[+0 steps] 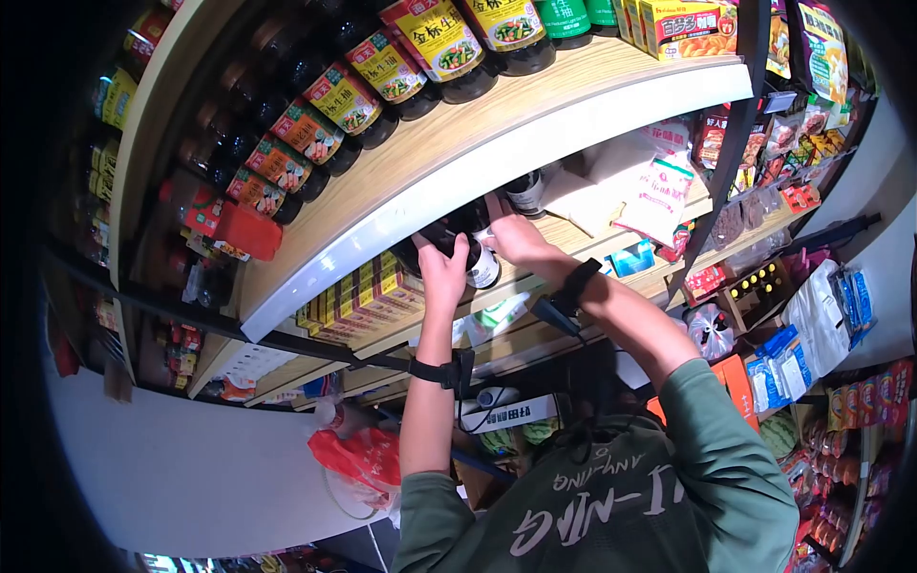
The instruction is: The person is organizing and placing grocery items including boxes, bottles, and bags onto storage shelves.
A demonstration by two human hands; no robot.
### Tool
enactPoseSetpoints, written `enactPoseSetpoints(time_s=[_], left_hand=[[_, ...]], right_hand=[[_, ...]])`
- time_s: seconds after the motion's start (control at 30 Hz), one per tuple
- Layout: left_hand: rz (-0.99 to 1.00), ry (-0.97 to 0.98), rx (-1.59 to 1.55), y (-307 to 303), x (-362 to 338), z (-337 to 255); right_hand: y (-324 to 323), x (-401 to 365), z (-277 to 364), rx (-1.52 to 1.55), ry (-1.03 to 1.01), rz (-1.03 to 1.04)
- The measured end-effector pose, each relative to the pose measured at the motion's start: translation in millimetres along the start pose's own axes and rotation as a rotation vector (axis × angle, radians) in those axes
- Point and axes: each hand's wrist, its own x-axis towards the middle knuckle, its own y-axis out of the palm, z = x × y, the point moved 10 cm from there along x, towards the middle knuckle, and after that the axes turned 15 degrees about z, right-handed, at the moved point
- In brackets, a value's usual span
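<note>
Both hands reach under the white front edge of the upper shelf. My left hand (443, 272) is closed round a dark bottle, its fingers partly hidden behind it. Close on its right, my right hand (513, 237) is closed on a dark bottle too, with the fingertips in shadow. Between the hands a dark bottle (483, 270) shows a white label; whether both hands hold this same one is unclear. Another dark bottle (524, 194) with a pale label stands behind my right hand. Yellow and brown boxes (368, 298) are lined up left of my left hand.
Sauce bottles (435, 43) line the upper shelf (497, 124), whose edge overhangs my hands. White bags (659, 196) lie to the right on the lower level. A dark shelf post (734, 143) stands beyond them. A red bag (358, 463) is at lower left.
</note>
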Motion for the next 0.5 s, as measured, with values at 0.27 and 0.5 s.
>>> enactPoseSetpoints(time_s=[0.27, 0.5], left_hand=[[-0.016, 0.089, -0.008, 1, 1, 3], [-0.103, 0.098, -0.058, 4, -2, 7]], right_hand=[[9, 23, -3, 0.047, -0.212, -0.170], [2, 34, -8, 0.174, -0.180, -0.273]])
